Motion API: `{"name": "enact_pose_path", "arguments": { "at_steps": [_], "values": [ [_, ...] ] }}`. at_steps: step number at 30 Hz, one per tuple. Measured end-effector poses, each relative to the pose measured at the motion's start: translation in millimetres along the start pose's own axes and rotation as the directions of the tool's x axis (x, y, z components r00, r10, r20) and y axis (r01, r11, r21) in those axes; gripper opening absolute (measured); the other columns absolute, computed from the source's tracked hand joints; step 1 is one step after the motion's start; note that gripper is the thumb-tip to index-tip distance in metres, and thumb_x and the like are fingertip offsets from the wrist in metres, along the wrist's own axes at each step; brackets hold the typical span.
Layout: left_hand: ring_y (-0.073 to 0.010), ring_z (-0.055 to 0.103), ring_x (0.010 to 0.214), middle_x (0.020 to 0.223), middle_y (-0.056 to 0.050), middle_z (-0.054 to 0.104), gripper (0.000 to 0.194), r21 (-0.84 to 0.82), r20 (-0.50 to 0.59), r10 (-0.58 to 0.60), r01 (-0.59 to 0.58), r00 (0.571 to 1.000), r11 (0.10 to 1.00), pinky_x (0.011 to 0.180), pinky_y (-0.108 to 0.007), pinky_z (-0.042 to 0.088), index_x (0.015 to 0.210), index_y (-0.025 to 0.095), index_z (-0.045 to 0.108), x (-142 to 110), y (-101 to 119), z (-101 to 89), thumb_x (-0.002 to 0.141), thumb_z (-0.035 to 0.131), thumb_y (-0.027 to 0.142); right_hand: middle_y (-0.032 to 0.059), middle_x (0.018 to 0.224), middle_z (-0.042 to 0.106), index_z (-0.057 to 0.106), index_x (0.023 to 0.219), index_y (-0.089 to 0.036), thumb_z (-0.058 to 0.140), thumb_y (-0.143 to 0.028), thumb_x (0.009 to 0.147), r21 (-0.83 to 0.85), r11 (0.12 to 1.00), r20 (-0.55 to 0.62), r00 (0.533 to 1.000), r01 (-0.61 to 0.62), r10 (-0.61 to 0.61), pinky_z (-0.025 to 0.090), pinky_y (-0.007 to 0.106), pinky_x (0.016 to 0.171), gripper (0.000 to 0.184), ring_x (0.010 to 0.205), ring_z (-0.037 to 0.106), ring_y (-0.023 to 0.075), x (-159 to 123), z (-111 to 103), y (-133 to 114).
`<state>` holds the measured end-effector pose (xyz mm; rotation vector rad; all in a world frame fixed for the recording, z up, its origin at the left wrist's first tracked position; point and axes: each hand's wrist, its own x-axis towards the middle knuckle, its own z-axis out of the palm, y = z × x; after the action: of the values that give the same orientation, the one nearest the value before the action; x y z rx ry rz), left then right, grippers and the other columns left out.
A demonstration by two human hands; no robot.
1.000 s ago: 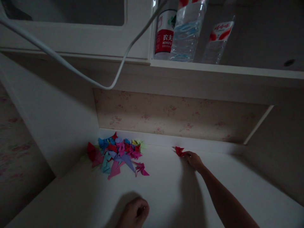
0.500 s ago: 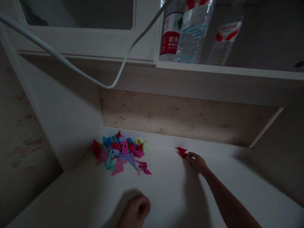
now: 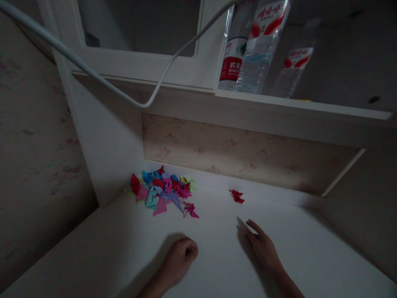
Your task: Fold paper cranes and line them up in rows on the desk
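A red folded-paper crane rests by itself on the white surface, close to the back edge. My right hand is below and to the right of it, apart from it, with fingers outstretched and holding nothing. To the left, my left hand is curled into a loose fist over the surface; a dark hollow shows between thumb and fingers, with nothing visible in it. Beyond that fist, a heap of folded-paper cranes in blue, red, pink, purple and yellow fills the back left corner. A magenta crane lies at the heap's right edge.
A white cable hangs across the view in front of the cabinet. On the shelf above stand a red-labelled bottle, a bottle with water and another clear bottle. A side panel bounds the left.
My right hand has let go of the red crane and drawn back toward me, its fingers spreading. The crane stays near the back edge. The camera view has shifted and tilted slightly.
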<state>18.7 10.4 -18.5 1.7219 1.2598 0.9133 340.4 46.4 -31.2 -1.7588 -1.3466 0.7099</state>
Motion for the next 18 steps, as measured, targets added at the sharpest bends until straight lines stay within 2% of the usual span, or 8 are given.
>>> {"name": "enact_pose_path", "arguments": {
  "at_steps": [2,4,9,11,13,15,18],
  "values": [
    [-0.0147,0.059,0.069,0.071,-0.002,0.065,0.021,0.007,0.0,0.015,-0.015,1.0,1.0,0.063,-0.02,0.041,0.072,0.015,0.065,-1,-2,0.7,0.08,0.049,0.026,0.0103,0.106,0.07,0.058,0.121,-0.017,0.056,-0.054,0.078,0.127,0.992,0.008,1.0,0.001,-0.002,0.05,0.032,0.077,0.057,0.086,0.067,0.0248,-29,5,-5],
    [-0.0147,0.059,0.069,0.071,-0.002,0.065,0.021,0.009,0.005,0.028,-0.028,1.0,1.0,0.063,-0.02,0.041,0.072,0.015,0.065,-2,-2,0.8,0.08,0.049,0.026,0.0106,0.107,0.069,0.063,0.113,-0.017,0.059,-0.055,0.077,0.223,0.975,0.021,1.0,-0.017,0.012,0.051,0.031,0.072,0.052,0.079,0.067,0.0233,-54,8,-13],
    [-0.0151,0.058,0.069,0.072,-0.002,0.063,0.022,0.02,0.017,0.045,-0.045,0.999,0.999,0.064,-0.021,0.042,0.073,0.016,0.063,-4,0,0.2,0.082,0.048,0.029,0.006,0.079,0.069,0.067,0.098,-0.016,0.056,-0.056,0.08,0.268,0.963,0.071,0.997,-0.003,-0.017,0.046,0.026,0.055,0.045,0.058,0.059,0.0167,-92,17,-30],
    [-0.0152,0.058,0.07,0.072,-0.002,0.062,0.022,0.022,0.028,0.042,-0.042,0.999,0.999,0.064,-0.021,0.042,0.073,0.016,0.063,-3,0,0.8,0.083,0.048,0.03,0.0056,0.077,0.068,0.068,0.095,-0.016,0.053,-0.055,0.082,0.238,0.971,0.081,0.995,0.03,-0.051,0.045,0.025,0.054,0.044,0.06,0.059,0.0169,-101,25,-35],
    [-0.0154,0.058,0.07,0.072,-0.001,0.062,0.023,0.02,0.038,0.035,-0.036,0.999,0.999,0.064,-0.022,0.042,0.074,0.016,0.063,-2,0,2.0,0.083,0.049,0.032,0.0062,0.079,0.069,0.069,0.093,-0.016,0.051,-0.053,0.084,0.159,0.982,0.097,0.989,0.098,-0.114,0.047,0.025,0.06,0.042,0.067,0.061,0.0185,-109,33,-39],
    [-0.0155,0.058,0.07,0.071,-0.001,0.062,0.024,0.025,0.036,0.033,-0.034,0.999,0.999,0.064,-0.022,0.042,0.074,0.017,0.063,-2,0,3.3,0.083,0.049,0.033,0.0064,0.082,0.07,0.07,0.091,-0.017,0.048,-0.049,0.087,0.066,0.98,0.147,0.97,0.186,-0.194,0.048,0.025,0.068,0.04,0.073,0.063,0.0195,-115,38,-42],
    [-0.0152,0.059,0.069,0.071,-0.001,0.063,0.023,0.036,0.024,0.038,-0.038,0.999,0.999,0.064,-0.021,0.042,0.074,0.016,0.063,-3,1,4.4,0.083,0.049,0.032,0.0055,0.085,0.071,0.07,0.089,-0.019,0.044,-0.046,0.089,-0.008,0.963,0.217,0.941,0.27,-0.262,0.048,0.024,0.072,0.038,0.076,0.064,0.0193,-119,39,-42]
  ]
}}
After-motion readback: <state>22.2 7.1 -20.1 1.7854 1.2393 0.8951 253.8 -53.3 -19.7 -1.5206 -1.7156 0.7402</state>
